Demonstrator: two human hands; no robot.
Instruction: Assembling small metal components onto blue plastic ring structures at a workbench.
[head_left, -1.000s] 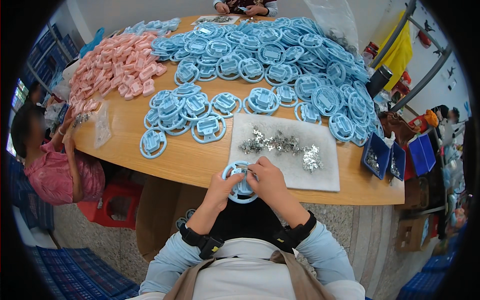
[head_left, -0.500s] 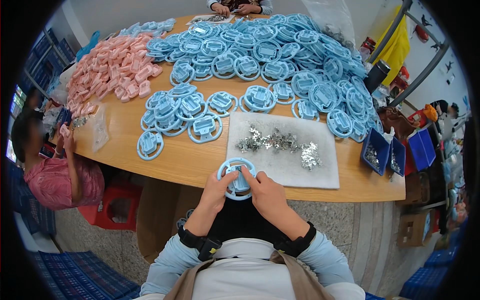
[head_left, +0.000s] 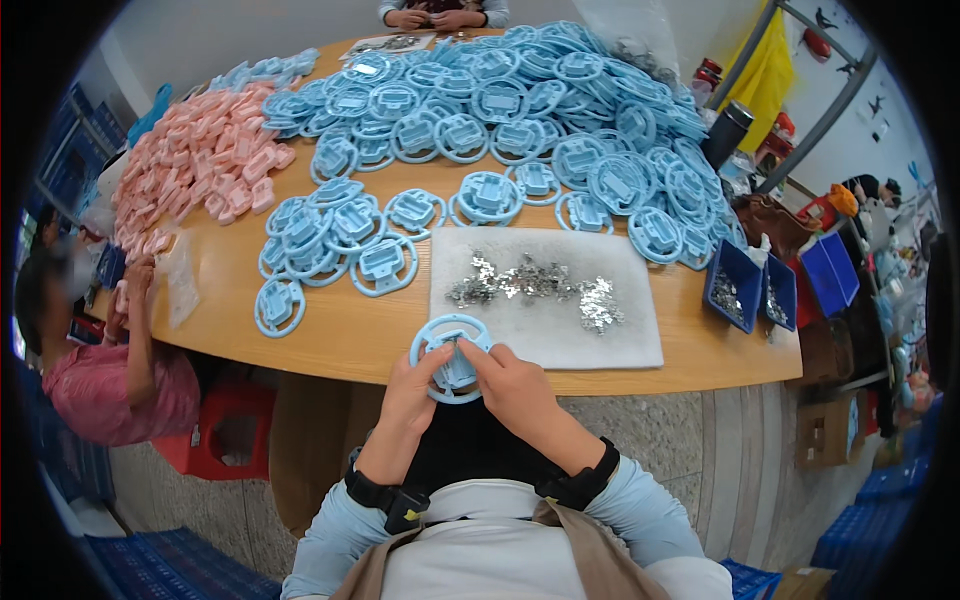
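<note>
Head view: both hands hold a round pale-blue plastic ring frame (head_left: 457, 374) at the near edge of the light-brown wooden desk (head_left: 340, 335). The left hand's (head_left: 406, 388) fingers grasp its left rim, the right hand's (head_left: 517, 390) its right, seemingly leaving both thumbs free to press the boxy centre. Those thumbs hide what sits there. Beyond, a white padded mat (head_left: 500, 335) keeps loose silvery metal pieces (head_left: 600, 306) within reach. Farther off, heaped pale-blue ring frames (head_left: 499, 102) overlap, concealing many.

Ring (head_left: 458, 375) before mat (head_left: 605, 350) (bins (head_left: 738, 264) at right).
</note>
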